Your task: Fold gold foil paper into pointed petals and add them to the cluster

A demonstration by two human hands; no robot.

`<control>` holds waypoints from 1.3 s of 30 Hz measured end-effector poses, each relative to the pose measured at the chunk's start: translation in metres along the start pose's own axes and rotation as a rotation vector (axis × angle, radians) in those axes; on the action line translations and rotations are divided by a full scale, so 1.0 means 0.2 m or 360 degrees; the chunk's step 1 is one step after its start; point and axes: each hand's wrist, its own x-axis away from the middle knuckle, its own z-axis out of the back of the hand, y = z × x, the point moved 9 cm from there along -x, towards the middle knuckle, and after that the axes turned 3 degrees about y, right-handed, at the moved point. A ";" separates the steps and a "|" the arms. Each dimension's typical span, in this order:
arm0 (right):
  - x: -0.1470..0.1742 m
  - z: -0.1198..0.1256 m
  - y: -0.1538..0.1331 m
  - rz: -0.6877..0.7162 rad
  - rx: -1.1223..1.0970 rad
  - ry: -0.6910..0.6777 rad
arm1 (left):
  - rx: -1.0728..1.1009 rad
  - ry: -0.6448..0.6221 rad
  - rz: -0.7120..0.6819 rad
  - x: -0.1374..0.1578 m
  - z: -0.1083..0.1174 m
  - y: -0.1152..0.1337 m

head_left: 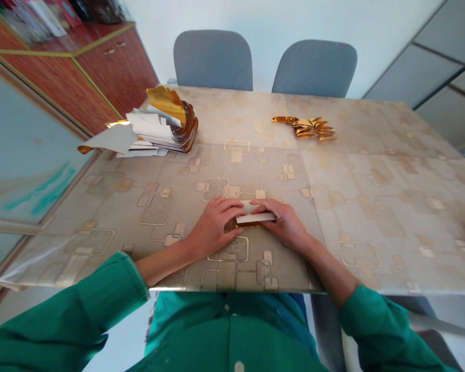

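A small sheet of gold foil paper (pixel 256 218), white on one side, lies in front of me with a long edge folded up. My left hand (pixel 219 223) curls around its left end, fingers on the far side and thumb near the close edge. On the right end, my right hand (pixel 287 219) grips the folded edge between thumb and fingers. Part of the sheet is hidden beneath my fingers. Farther off to the right sit several folded gold paper pieces (pixel 313 129) in a loose cluster.
A thick stack of gold and white paper sheets (pixel 158 129) stands at the back left of the table, some curling over its edge. The patterned tablecloth (pixel 194 175) covers the table. Two grey chairs (pixel 213 59) stand behind it, and a wooden cabinet (pixel 112 72) is at the left.
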 end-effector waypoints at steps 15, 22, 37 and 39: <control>0.03 -0.03 -0.11 0.0287 0.0492 -0.0103 | -0.0081 -0.0005 0.0050 -0.01 -0.01 0.00; 0.12 -0.02 -0.22 0.0498 0.0870 -0.0046 | -0.0192 -0.0031 0.0052 0.00 -0.01 0.01; 0.20 -0.07 -0.21 0.0404 0.0955 -0.0265 | -0.0398 0.0094 -0.0412 0.10 -0.01 0.21; 0.20 -0.08 -0.22 0.0387 0.0917 -0.0279 | -0.0417 0.0008 -0.0428 0.11 -0.06 0.23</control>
